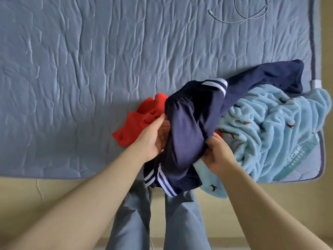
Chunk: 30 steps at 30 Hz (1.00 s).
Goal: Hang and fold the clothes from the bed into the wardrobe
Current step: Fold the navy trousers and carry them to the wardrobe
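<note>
A navy garment point(187, 134) with white stripes and an elastic band is bunched at the bed's near edge, one part trailing back to the right. My left hand point(153, 139) holds its left side, fingers tucked under the cloth. My right hand point(216, 154) grips its lower right fold. A red garment point(140, 121) lies crumpled on the bed just left of the navy one. The wardrobe is out of view.
The bed point(90, 78) has a quilted blue cover. A light blue fleece blanket point(273, 130) is heaped at its right corner, partly hanging off. A grey cable point(252, 13) lies at the far right. My legs in grey trousers stand below on a beige floor.
</note>
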Available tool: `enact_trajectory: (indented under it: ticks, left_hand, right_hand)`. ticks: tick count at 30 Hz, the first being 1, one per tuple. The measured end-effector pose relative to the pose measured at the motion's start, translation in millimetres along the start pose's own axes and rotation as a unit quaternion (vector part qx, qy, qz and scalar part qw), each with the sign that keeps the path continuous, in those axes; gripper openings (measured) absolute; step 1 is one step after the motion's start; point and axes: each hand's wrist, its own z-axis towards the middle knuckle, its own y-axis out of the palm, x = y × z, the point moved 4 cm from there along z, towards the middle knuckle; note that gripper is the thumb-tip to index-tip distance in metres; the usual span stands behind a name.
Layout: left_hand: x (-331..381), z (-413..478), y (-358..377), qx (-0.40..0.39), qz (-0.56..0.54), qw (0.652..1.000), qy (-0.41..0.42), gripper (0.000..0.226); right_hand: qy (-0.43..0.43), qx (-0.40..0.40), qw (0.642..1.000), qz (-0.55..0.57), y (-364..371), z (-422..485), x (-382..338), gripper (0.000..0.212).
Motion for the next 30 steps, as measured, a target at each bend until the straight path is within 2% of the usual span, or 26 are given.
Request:
enact_trajectory:
  ticks: [1,4,7,8,10,12,15,17,20,22,24,25,27,30]
  left_hand:
    - [-2.0,7.3,0.4,0.040,-0.009,0.999,-0.012,0.046]
    - [-4.0,17.3,8.0,0.060,0.036,0.996,-0.051,0.039]
    - [-1.2,17.1,7.9,0.039,0.022,0.996,-0.077,0.030]
    - [1.6,15.1,9.7,0.011,0.028,0.997,-0.069,0.022]
    - [10.2,9.1,13.0,-0.028,0.093,0.995,-0.026,0.010]
    - [21.9,2.2,14.3,-0.046,0.183,0.982,0.021,0.021]
    - [44.4,-11.2,15.5,-0.059,0.301,0.950,0.056,0.034]
    - [55.5,-23.4,18.3,-0.082,0.344,0.933,0.071,0.042]
    - [65.7,-43.9,27.4,-0.076,0.409,0.904,0.097,0.044]
    - [76.3,-60.2,32.3,-0.021,0.447,0.883,0.142,0.042]
    - [92.5,-79.3,38.0,0.029,0.447,0.874,0.189,0.047]
    - [100.5,-88.0,42.0,0.033,0.437,0.875,0.206,0.050]
    - [117.0,-106.4,53.4,0.026,0.428,0.873,0.230,0.049]
    - [141.2,-141.8,74.4,-0.031,0.421,0.869,0.258,0.049]
  right_hand:
    - [0.010,-0.009,1.000,-0.016,-3.5,-1.9,3.2,0.039]
    - [0.030,-0.023,0.987,-0.154,-5.0,-5.8,10.3,0.037]
    - [-0.031,0.004,0.942,-0.334,-3.5,-1.9,3.3,0.023]
    - [-0.065,0.016,0.938,-0.339,-1.1,-0.8,-1.5,0.020]
    - [-0.152,0.023,0.949,-0.274,5.6,-2.4,-14.3,0.022]
    - [-0.216,0.009,0.950,-0.224,10.7,-3.3,-26.5,0.042]
    - [-0.262,-0.024,0.925,-0.273,14.4,-0.3,-40.9,0.085]
    - [-0.283,-0.030,0.910,-0.301,19.5,-3.1,-53.6,0.102]
    - [-0.332,-0.032,0.867,-0.369,36.5,-18.2,-72.7,0.105]
    - [-0.326,-0.027,0.852,-0.409,48.8,-30.9,-85.4,0.102]
    - [-0.297,-0.045,0.851,-0.431,65.0,-47.1,-100.4,0.089]
    - [-0.288,-0.054,0.838,-0.461,75.3,-56.3,-107.8,0.082]
    - [-0.297,-0.041,0.799,-0.521,95.4,-76.9,-126.1,0.080]
    - [-0.357,-0.015,0.767,-0.533,116.0,-118.9,-156.3,0.095]
